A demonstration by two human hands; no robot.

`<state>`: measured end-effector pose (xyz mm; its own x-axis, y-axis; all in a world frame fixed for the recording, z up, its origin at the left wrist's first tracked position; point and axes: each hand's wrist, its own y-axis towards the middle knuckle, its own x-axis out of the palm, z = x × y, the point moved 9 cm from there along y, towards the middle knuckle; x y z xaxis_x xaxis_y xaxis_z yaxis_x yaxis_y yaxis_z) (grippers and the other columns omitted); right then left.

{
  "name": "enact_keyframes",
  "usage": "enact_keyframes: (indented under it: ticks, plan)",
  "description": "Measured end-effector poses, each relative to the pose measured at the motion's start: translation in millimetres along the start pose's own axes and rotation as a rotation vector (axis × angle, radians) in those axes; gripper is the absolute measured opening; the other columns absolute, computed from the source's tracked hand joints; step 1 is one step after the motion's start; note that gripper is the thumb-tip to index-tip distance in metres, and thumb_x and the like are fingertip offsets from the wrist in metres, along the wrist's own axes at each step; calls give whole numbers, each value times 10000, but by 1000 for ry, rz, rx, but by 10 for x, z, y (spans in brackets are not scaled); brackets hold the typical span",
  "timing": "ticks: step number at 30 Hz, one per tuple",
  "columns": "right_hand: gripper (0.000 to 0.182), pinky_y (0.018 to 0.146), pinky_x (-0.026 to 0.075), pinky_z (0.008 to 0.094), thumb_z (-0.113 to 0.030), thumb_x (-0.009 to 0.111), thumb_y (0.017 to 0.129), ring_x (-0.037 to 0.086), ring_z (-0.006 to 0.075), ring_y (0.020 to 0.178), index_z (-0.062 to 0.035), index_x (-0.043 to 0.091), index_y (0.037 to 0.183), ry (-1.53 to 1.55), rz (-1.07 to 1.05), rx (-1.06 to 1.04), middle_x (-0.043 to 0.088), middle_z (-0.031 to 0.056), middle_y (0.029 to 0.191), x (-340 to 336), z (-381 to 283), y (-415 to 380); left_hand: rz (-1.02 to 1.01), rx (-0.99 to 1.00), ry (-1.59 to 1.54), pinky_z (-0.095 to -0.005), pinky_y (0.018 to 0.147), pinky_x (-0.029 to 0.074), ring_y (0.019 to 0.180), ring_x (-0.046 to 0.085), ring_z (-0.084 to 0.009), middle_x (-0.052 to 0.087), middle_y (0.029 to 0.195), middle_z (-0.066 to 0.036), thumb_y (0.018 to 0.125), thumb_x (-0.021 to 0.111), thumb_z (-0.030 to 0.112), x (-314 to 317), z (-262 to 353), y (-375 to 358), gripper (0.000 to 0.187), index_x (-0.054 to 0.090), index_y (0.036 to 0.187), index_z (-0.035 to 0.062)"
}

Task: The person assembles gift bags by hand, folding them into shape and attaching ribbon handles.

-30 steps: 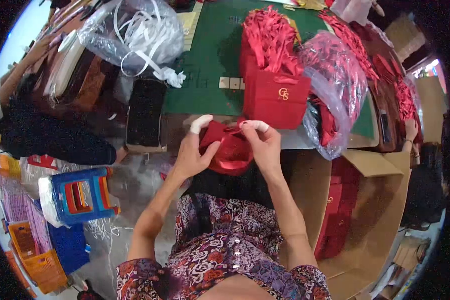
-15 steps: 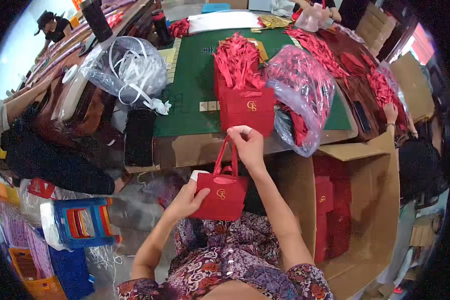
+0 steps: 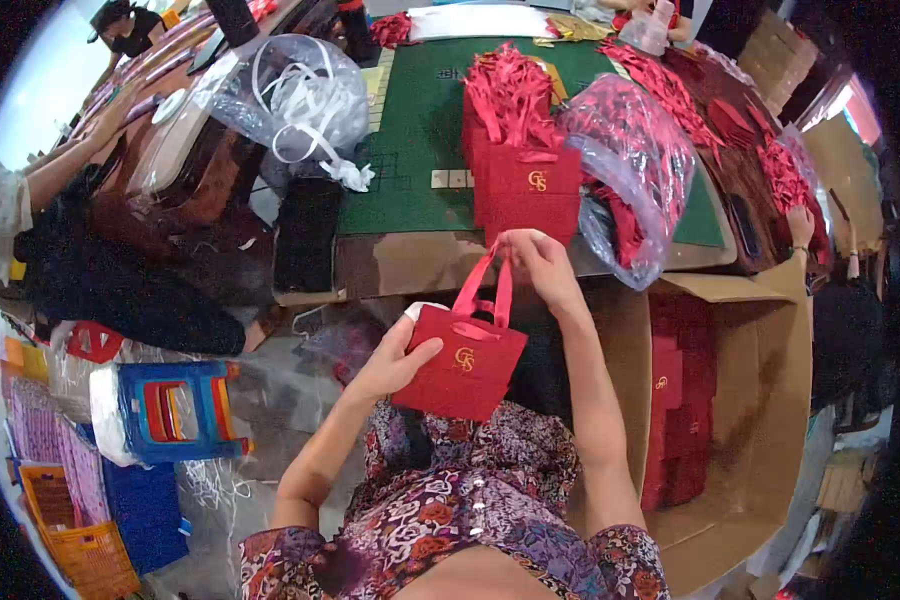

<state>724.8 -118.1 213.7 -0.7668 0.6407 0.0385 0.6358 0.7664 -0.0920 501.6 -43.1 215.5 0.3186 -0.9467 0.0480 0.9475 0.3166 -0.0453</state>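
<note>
A small red paper bag (image 3: pixel 445 385) with a gold monogram hangs tilted in front of my body. My left hand (image 3: pixel 398 365) grips its left side, thumb on the front; a white covering shows on one fingertip. My right hand (image 3: pixel 542 268) pinches the top of the bag's pink-red ribbon handles (image 3: pixel 470 290), pulling them up taut. Just beyond my right hand, a row of similar red bags (image 3: pixel 505 190) stands at the front of the green mat (image 3: pixel 410 215), with a heap of loose red ribbons (image 3: pixel 510 95) on top behind the front bag.
A clear plastic bag of red ribbons (image 3: pixel 635 165) lies right of the row. At lower right, an open cardboard box (image 3: pixel 745 440) holds red bags (image 3: pixel 675 420). White straps in plastic (image 3: pixel 310 100) lie left of the mat. Stacked stools (image 3: pixel 175 412) stand lower left. Other people are around the table.
The view has shifted, so the table sits higher and farther right. The held bag has come up slightly and leans more. Both hands keep their hold on bag and handles.
</note>
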Motion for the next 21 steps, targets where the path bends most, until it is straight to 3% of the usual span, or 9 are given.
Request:
enact_keyframes:
  ticks: [4,5,8,10,11,12,14,18,21]
  plan:
    - [444,662,501,270,-457,490,1026,610,102,782,-43,640,972,-223,-67,293,653,5,893,-84,223,-245,81,-69,-215,-310,1005,444,1138,567,-137,606,1221,-59,971,575,36,-100,93,37,400,454,1352,18]
    - [497,685,507,274,-504,439,1032,626,112,792,-58,648,972,-215,-220,295,664,22,932,-13,281,-289,83,-67,-281,-309,1000,449,1133,572,-135,608,1224,-55,970,576,36,-113,114,70,410,449,1359,18]
    - [492,693,487,239,-499,438,1034,627,108,812,-63,665,1002,79,-396,299,668,21,931,233,426,-377,42,-65,-157,-310,1005,446,1141,569,-134,608,1236,-55,968,579,33,-106,114,209,414,451,1362,18]
    - [505,713,478,231,-508,465,1020,613,86,840,-53,662,1121,186,-466,388,666,6,942,268,858,-229,11,-73,-141,-310,1007,444,1134,573,-132,614,1224,-58,969,576,30,0,134,314,407,460,1359,17]
    - [532,745,487,235,-510,509,999,612,80,858,-46,628,1229,-28,-542,337,671,-3,973,289,497,-252,-8,-56,-65,-309,1005,446,1128,577,-135,616,1220,-60,970,571,27,35,122,346,401,464,1356,17]
    - [507,760,497,230,-493,574,970,616,77,846,-47,618,1207,62,-619,248,675,-3,964,420,224,-269,-24,-38,11,-308,1003,447,1123,582,-137,618,1216,-63,971,566,24,75,109,370,395,468,1354,16]
    - [362,709,500,225,-368,633,968,618,72,812,-43,627,1128,221,-492,207,667,-7,923,504,119,-178,-9,-75,-6,-307,990,454,1107,589,-143,621,1210,-68,968,571,36,119,8,387,390,471,1345,14]
    - [222,749,506,250,-214,671,951,619,62,836,-35,651,1080,154,-390,78,680,12,951,442,54,-7,18,-92,316,-328,1022,434,1147,573,-144,609,1246,-62,963,581,41,112,-131,384,431,446,1372,23]
    - [199,707,518,272,-182,685,930,634,86,818,-37,635,1057,165,-320,-61,665,11,861,470,-259,58,114,-54,-76,-326,1020,436,1160,567,-155,603,1265,-61,969,571,55,82,-161,428,417,454,1368,19]
